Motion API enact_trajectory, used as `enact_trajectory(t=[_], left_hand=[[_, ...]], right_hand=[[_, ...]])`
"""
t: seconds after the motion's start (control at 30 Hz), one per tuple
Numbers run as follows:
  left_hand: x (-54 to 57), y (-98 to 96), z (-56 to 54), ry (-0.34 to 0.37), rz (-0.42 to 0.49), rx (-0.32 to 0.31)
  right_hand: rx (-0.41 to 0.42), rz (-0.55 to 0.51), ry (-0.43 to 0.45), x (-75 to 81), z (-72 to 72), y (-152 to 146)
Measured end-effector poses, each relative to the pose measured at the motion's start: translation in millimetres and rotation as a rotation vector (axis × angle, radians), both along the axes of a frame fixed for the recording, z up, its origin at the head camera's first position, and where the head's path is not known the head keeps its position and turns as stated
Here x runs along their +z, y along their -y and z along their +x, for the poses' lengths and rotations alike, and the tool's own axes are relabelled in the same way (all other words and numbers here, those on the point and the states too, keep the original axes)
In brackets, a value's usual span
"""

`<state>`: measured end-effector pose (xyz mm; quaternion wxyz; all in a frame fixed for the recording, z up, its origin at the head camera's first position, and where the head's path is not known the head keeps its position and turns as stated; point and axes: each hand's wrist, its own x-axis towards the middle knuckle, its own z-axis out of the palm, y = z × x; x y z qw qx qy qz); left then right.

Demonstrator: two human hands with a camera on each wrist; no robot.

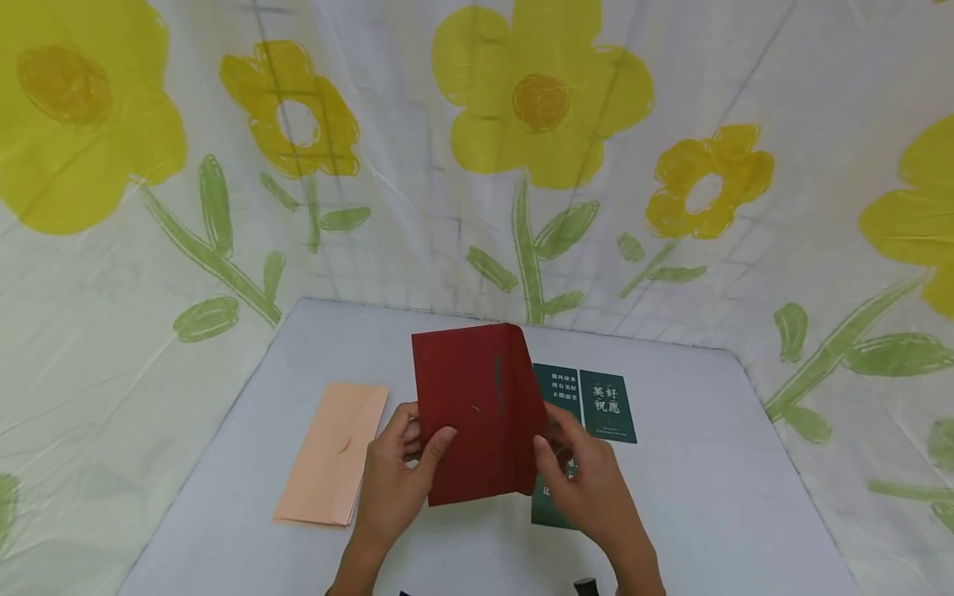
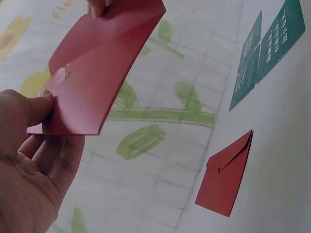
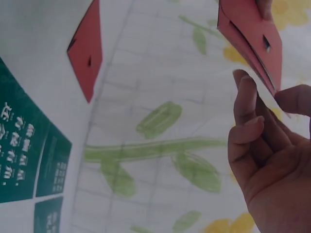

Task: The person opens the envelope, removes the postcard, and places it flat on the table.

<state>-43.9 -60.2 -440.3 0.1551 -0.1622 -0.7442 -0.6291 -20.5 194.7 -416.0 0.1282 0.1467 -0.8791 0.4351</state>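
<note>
A dark red envelope (image 1: 469, 414) is raised over the table between both hands, its flap (image 1: 525, 414) angled up along the right side. My left hand (image 1: 402, 463) grips the left edge, thumb across the front and fingers behind. At the flap's edge, my right hand (image 1: 585, 472) holds on with the thumb in front and the fingers partly hidden behind. The left wrist view shows the left thumb on the envelope (image 2: 107, 73) near its small slot. In the right wrist view, the right thumb meets the envelope's (image 3: 257, 39) lower corner, the fingers loosely curled.
A peach envelope (image 1: 331, 455) lies on the white table (image 1: 693, 497) at the left. Several green cards (image 1: 607, 406) with white writing lie to the right, partly covered by the right hand. A black-ended object (image 1: 586, 587) shows at the bottom edge. A flowered curtain (image 1: 402, 207) hangs behind.
</note>
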Motion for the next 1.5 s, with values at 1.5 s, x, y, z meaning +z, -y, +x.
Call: enact_trajectory(t=[1.5], left_hand=[[-0.5,-6.0,3.2,0.003,-0.054,-0.065]], right_hand=[[0.005,-0.143,-0.116,-8.7,-2.1,18.9]])
